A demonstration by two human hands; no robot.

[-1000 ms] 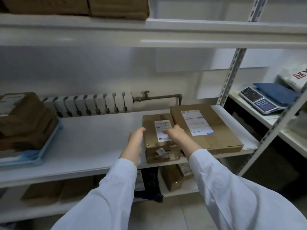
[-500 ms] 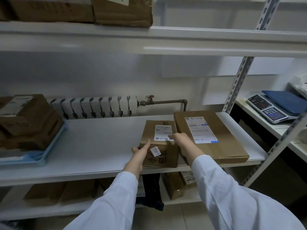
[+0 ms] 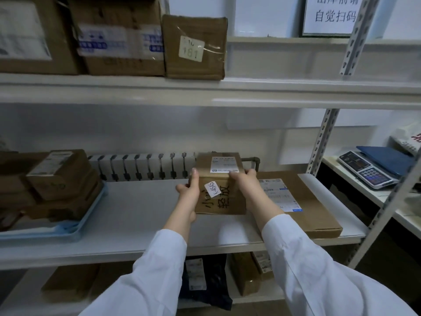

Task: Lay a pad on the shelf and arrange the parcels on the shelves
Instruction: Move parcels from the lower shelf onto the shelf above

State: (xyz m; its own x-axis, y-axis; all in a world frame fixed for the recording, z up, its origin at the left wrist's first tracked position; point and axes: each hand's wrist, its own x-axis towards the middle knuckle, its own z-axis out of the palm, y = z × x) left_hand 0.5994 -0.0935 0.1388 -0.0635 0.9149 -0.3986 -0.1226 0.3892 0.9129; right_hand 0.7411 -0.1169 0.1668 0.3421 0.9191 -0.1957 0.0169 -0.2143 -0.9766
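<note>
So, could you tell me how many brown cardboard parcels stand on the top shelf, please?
3: a large box far left, a blue-labelled box beside it, a box stickered 161 rightmost; more may hide off-frame.

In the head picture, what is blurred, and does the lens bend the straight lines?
Head view: labels on the top-shelf boxes are motion-smeared, yet the small parcel sticker is legible. Head view: the wide lens leans the shelf upright and bows the upper shelf edge. Head view: bottom shelf lies in shade.

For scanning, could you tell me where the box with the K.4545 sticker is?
Head view, centre: left hand and right hand grip the box at the middle shelf, left of the flat parcel.
</note>
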